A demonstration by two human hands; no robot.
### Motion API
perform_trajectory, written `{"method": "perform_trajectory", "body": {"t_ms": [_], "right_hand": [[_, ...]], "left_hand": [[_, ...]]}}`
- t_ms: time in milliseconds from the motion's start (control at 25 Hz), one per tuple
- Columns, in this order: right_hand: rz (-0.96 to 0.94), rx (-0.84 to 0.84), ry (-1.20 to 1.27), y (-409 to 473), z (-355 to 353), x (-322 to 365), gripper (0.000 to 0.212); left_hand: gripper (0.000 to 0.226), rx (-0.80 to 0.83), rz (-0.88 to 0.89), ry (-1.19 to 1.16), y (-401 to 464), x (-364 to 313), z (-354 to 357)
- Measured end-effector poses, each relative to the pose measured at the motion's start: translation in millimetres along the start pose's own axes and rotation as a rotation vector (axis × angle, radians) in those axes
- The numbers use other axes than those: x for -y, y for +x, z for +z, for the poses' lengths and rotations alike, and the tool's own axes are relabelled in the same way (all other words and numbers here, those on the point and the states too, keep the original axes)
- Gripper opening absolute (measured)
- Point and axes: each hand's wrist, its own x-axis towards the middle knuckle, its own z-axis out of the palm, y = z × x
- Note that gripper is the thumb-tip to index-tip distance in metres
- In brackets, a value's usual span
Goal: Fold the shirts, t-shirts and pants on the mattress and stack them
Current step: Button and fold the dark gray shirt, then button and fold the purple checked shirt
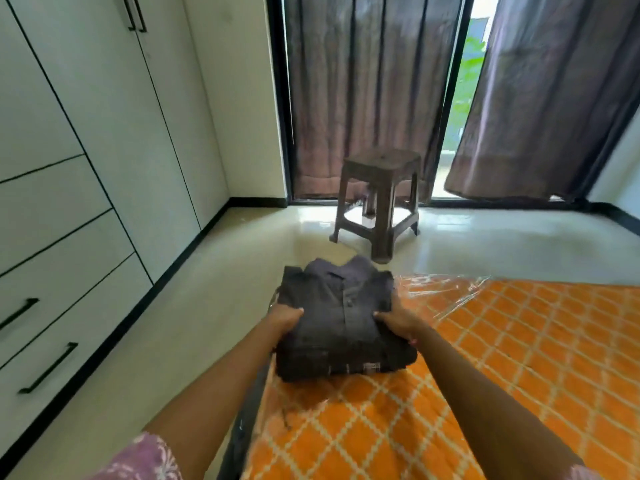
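1. Mattress [485, 358]: orange with a cream lattice pattern, under clear plastic wrap that crinkled at its far corner. It filled the lower right of the head view.
2. Wardrobe [69, 168]: white doors and drawers with black bar handles, along your left side.
3. Curtains [363, 91]: dark, hanging over the glass door at the far wall, with a bright gap between the two panels.
4. Stool [379, 199]: brown plastic, standing on the pale floor in front of the curtains, well apart from the mattress.
5. Stack of folded clothes [341, 323]: dark grey, a collared buttoned shirt on top with collar pointing away from you. It was at the mattress's near-left corner, its far end reaching past the mattress edge; whether it rested there or was lifted could not be told.
6. Your left hand [285, 318]: gripped the stack's left side, thumb curled over the top, fingers hidden beneath or behind the cloth.
7. Your right hand [398, 318]: gripped the stack's right side, thumb laid on top, fingers tucked out of sight at the edge.
8. Sleeve [145, 459]: purple patterned, at your left upper arm.
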Motion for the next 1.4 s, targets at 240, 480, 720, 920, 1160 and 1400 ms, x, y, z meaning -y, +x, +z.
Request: {"method": "perform_trajectory", "body": {"t_ms": [240,480,720,920,1160,1400], "right_hand": [[-0.063,-0.361,-0.750,-18.6,-12.2,-25.3,0.072],[-0.249,-0.476,-1.159,-116.9,-50.6,-30.0,0.054],[-0.187,-0.542,-1.160,-277.0,-116.9,-81.5,0.047],[0.047,-0.669,-1.259,-401.8,-201.0,-148.8,0.049],[0.199,-0.669,-1.328,-484.0,-292.9,-247.0,0.052],[0.381,-0.817,-1.214,-503.5,-433.5,-325.9,0.061]], "left_hand": [[0.054,-0.466,0.203,0.354,-1.5,32.6,26.4],[0.062,-0.613,0.817,0.846,-79.3,26.0,49.1],[0.079,-0.512,1.173,0.820,-186.6,56.9,152.5],[0.075,-0.348,1.321,0.689,-293.4,48.2,251.2],[0.069,-0.171,1.391,0.631,-377.7,18.7,378.5],[0.080,0.064,1.602,0.622,-414.7,-36.2,551.2]]}}
